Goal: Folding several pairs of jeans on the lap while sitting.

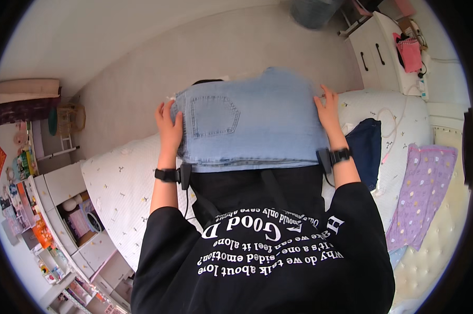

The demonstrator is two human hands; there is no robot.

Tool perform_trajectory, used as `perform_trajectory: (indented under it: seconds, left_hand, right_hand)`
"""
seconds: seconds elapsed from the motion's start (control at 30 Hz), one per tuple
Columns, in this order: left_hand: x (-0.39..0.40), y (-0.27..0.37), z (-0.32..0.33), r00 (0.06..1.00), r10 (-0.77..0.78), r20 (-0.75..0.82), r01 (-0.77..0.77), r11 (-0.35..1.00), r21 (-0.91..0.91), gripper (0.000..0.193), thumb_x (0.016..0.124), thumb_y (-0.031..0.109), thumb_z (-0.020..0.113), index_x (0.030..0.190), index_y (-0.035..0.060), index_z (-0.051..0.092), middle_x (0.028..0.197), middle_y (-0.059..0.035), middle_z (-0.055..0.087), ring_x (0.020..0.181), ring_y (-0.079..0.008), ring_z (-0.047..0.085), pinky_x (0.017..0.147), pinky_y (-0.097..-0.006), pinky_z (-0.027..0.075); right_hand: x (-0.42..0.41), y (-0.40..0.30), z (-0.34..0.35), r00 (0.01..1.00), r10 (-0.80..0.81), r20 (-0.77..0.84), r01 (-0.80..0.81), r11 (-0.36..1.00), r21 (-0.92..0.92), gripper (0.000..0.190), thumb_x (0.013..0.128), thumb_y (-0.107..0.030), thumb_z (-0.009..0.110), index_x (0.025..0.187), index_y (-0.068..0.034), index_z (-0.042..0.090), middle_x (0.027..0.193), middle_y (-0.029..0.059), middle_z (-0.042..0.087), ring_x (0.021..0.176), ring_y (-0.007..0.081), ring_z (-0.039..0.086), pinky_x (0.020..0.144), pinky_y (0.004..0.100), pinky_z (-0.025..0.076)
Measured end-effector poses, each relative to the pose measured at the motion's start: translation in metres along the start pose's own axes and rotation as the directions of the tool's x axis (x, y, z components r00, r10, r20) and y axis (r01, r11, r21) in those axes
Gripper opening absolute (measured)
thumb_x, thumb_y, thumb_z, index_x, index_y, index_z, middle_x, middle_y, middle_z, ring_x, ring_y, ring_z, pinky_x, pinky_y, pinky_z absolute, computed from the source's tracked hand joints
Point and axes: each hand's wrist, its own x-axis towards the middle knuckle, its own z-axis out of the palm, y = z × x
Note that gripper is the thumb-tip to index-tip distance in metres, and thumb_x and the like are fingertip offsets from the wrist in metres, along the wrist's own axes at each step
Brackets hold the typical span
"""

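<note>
Folded light-blue denim jeans lie across the lap, above the black clothing, with a stitched back pocket facing up on the left. My left hand is at their left edge, its thumb over the border and its fingers spread along the side; whether it grips the cloth cannot be told. At the opposite edge is my right hand, fingers apart and pointing away from me, the thumb close against the denim. A bit of black material shows behind the jeans' far edge. Each wrist wears a black strap with a device.
I am at a bed with a white patterned cover. On its right lie a dark navy garment, a thin pink cable and a purple patterned cloth. A white cabinet stands far right, cluttered shelves left, a bin-like container ahead.
</note>
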Motion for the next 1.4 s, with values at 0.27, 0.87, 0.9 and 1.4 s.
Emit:
perform_trajectory:
  seconds: [0.27, 0.87, 0.9, 1.4]
  left_hand:
    - [-0.071, 0.149, 0.005, 0.790, 0.411, 0.455, -0.546, 0.808, 0.220, 0.051, 0.084, 0.029, 0.066, 0.132, 0.0175, 0.054, 0.143, -0.0080, 0.043, 0.137, -0.0331, 0.033, 0.112, -0.0591, 0.017]
    - [-0.043, 0.177, 0.024, 0.831, 0.447, 0.330, -0.508, 0.853, 0.124, 0.047, 0.091, 0.030, 0.058, 0.134, 0.0136, 0.050, 0.139, -0.0114, 0.048, 0.134, -0.0315, 0.039, 0.110, -0.0555, 0.025]
    - [-0.048, 0.179, 0.033, 0.829, 0.450, 0.332, -0.510, 0.852, 0.121, 0.047, 0.091, 0.030, 0.058, 0.134, 0.0136, 0.050, 0.139, -0.0114, 0.048, 0.134, -0.0315, 0.039, 0.110, -0.0555, 0.025]
    - [-0.008, 0.104, -0.020, 0.749, 0.212, 0.627, -0.516, 0.780, 0.353, 0.042, 0.093, 0.036, 0.053, 0.130, 0.0174, 0.055, 0.142, -0.0066, 0.047, 0.132, -0.0277, 0.041, 0.107, -0.0604, 0.027]
  right_hand:
    - [-0.093, -0.146, -0.041, 0.813, -0.401, 0.421, 0.497, 0.856, -0.144, 0.047, 0.083, -0.024, 0.064, 0.129, -0.018, 0.056, 0.138, 0.0043, 0.049, 0.134, 0.0262, 0.038, 0.112, 0.0588, 0.018]
    - [-0.057, -0.161, -0.036, 0.812, -0.462, 0.356, 0.463, 0.882, 0.088, 0.038, 0.089, -0.023, 0.059, 0.125, -0.010, 0.058, 0.133, 0.0084, 0.054, 0.126, 0.0272, 0.047, 0.111, 0.0504, 0.026]
    - [-0.057, -0.161, -0.026, 0.797, -0.485, 0.359, 0.536, 0.843, -0.050, 0.041, 0.088, -0.024, 0.059, 0.127, -0.011, 0.057, 0.137, 0.0075, 0.051, 0.130, 0.0258, 0.043, 0.112, 0.0539, 0.023]
    - [-0.067, -0.088, -0.051, 0.974, -0.112, 0.195, 0.163, 0.949, -0.270, 0.046, 0.089, -0.021, 0.060, 0.133, -0.011, 0.051, 0.130, 0.0171, 0.053, 0.118, 0.0300, 0.053, 0.099, 0.0358, 0.042]
